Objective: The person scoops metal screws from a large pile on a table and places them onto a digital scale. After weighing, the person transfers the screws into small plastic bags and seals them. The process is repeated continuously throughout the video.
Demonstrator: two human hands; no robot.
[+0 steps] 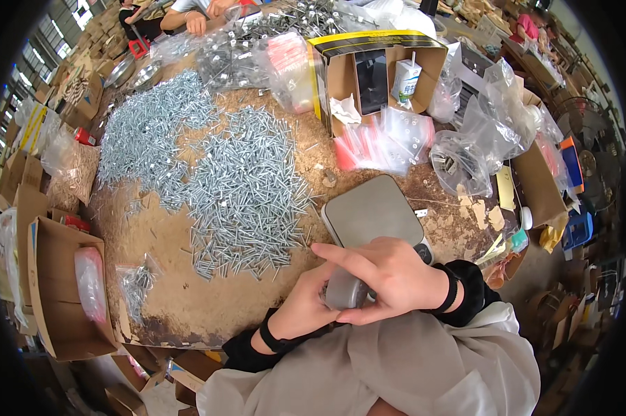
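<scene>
Near the table's front edge, my left hand (303, 302) and my right hand (395, 279) are closed around a small grey, smooth, rounded thing (346, 290). It looks like a little cup, but my fingers cover much of it. My right index finger reaches across above it toward the left. Just beyond my hands lies a flat scale (372, 210) with a grey metal top, its near side partly hidden by my right hand. Left of the scale, a large heap of silver screws (247, 191) spreads over the worn wooden table (209, 305).
A small plastic bag of screws (136, 286) lies front left, near an open cardboard box (63, 298). Farther back stands a box (434, 59) with a phone and drink carton, beside red-edged zip bags (379, 147). Clear plastic bags (490, 125) crowd the right. Another person's hand (196, 24) shows across the table.
</scene>
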